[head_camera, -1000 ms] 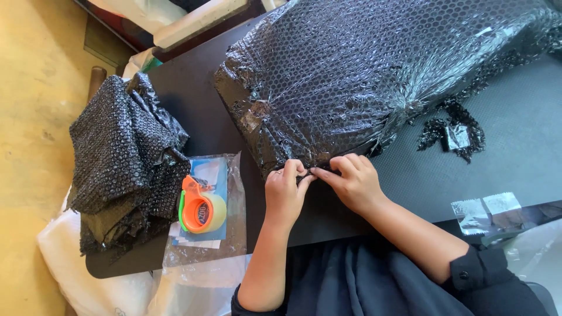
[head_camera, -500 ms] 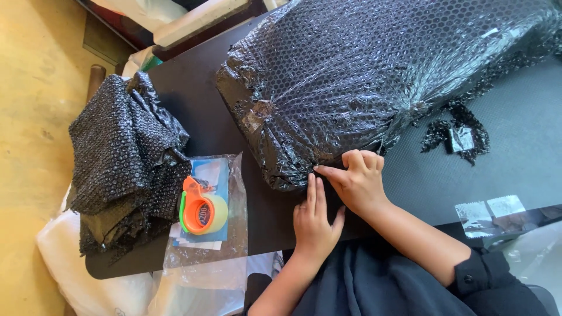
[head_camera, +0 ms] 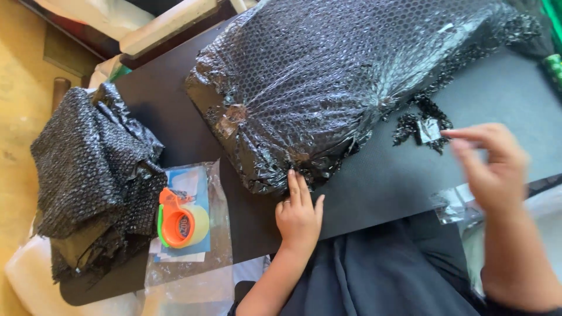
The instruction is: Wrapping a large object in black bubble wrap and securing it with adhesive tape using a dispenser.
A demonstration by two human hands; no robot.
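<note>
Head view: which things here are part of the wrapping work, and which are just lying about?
In hand:
- wrapped parcel, left hand pressing its near edge
- right hand, blurred, raised beside the tape strips

Lying about:
- tape dispenser on a plastic sleeve
- spare bubble wrap
- wrap scrap

Big parcel (head_camera: 328, 76) wrapped in black bubble wrap, glossy, lying flat on dark table; near corner bunched w/ clear tape patches; left hand fingertips touch its near edge; small black bubble-wrap scrap (head_camera: 422, 126) w/ tape bit just beside parcel's right side, near right hand.
</note>
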